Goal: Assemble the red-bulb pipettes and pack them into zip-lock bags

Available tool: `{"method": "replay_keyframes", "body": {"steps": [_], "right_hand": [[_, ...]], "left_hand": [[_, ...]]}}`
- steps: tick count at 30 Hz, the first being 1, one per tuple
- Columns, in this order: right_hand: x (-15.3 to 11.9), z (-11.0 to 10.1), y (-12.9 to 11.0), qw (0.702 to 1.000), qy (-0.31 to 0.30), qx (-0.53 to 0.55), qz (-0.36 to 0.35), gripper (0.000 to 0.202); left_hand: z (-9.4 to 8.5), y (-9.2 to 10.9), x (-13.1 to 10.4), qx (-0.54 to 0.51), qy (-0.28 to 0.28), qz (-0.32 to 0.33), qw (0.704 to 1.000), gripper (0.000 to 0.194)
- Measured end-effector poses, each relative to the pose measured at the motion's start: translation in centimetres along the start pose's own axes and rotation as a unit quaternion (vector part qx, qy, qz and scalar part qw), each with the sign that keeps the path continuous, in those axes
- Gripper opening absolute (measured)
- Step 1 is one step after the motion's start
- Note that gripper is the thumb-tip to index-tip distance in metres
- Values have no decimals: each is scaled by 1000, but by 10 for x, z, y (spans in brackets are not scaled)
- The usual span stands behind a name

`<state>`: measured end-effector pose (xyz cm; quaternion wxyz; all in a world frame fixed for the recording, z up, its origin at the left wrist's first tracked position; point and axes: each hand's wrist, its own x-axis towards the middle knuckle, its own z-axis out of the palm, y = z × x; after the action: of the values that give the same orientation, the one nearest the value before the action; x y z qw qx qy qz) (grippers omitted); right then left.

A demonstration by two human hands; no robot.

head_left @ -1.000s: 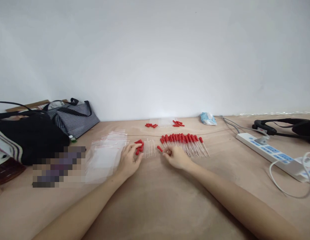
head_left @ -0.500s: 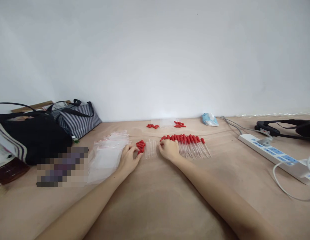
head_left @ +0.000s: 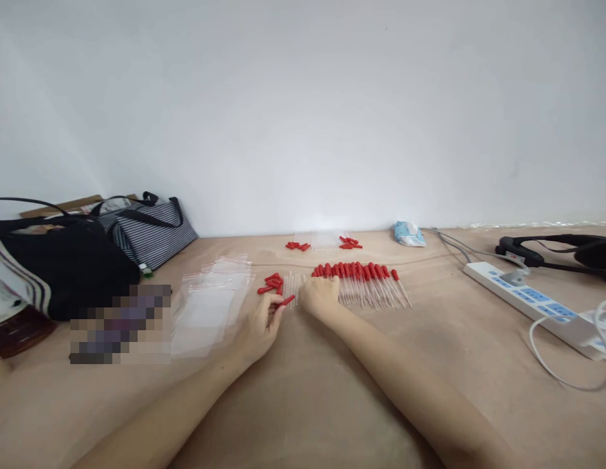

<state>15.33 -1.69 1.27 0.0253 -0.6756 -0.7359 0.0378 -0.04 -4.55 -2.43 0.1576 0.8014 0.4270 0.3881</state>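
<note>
Here, on your counter (head_left: 303, 404), the black bag (head_left: 73, 267) lies left of the plastic bags (head_left: 207, 312); your right hand (head_left: 321, 296) blocks some clear tubes (head_left: 291, 286), grip unclear; your left hand (head_left: 263, 322) pinches a red bulb (head_left: 286, 301) beside them.

- Plain, pale grey-white wall (head_left: 303, 117) behind the worktop (head_left: 303, 404)
- Brownish, faintly creased worktop surface meeting the wall
- Soft light, brighter low on the wall's middle
</note>
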Motion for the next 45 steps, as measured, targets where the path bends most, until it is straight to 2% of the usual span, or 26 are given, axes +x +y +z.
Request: {"method": "replay_keyframes", "body": {"steps": [3, 4, 7, 9, 11, 14, 18, 23, 33, 40, 45], "right_hand": [[-17, 0, 30, 998, 52, 31, -21, 25], [-23, 3, 44, 992, 82, 79, -56, 22], [-45, 17, 84, 942, 137, 224, -211, 15], [-59, 28, 101, 919, 175, 252, -248, 15], [-70, 37, 108, 912, 205, 241, -261, 22], [-76, 44, 105, 905, 226, 211, -291, 32], [-74, 45, 98, 901, 224, 186, -322, 36], [-74, 45, 95, 904, 205, 188, -324, 36], [-76, 44, 91, 900, 205, 216, -318, 29], [-76, 43, 90, 891, 182, 238, -342, 22], [-75, 38, 93, 893, 209, 163, -364, 24]], "left_hand": [[6, 9, -4, -47, -47, -22, 998, 26], [8, 11, -5, -46, -62, -18, 997, 30], [11, 16, -5, -28, -96, 2, 995, 28], [14, 18, -4, -34, -99, -5, 995, 24], [16, 20, -4, -43, -94, -16, 995, 19], [20, 22, -4, -44, -90, -19, 995, 11], [21, 25, -3, -44, -101, -18, 994, 10], [18, 27, -3, -34, -106, -2, 994, 10], [17, 26, -3, -28, -94, 36, 994, 14], [16, 31, -3, -26, -137, 51, 989, 16], [16, 35, -7, -27, -158, 84, 983, 16]]}}
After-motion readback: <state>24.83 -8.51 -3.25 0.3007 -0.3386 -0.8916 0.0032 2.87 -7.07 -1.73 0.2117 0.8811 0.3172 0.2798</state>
